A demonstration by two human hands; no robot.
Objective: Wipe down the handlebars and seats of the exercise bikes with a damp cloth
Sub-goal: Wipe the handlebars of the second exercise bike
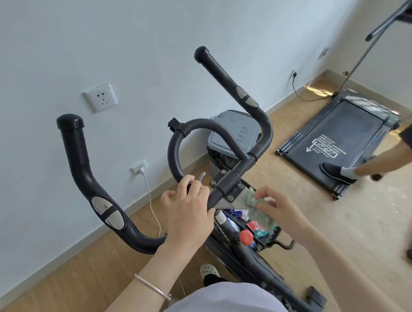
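The exercise bike's black handlebars (84,164) fill the middle of the view, with two upright grips and a centre loop (176,143). My left hand (190,212) grips the centre bar just below that loop. To its right, my right hand (279,207) pinches a crumpled pale green cloth (253,197) against the metal mounting plate (236,189) beside the bar. The seat is out of view.
A grey lidded bin (232,134) stands behind the bike by the wall. A treadmill (339,137) lies at the right with another person's foot (336,172) on it. A red knob (246,237) and wrappers sit on the bike frame below. A white cable (153,204) hangs from a wall socket.
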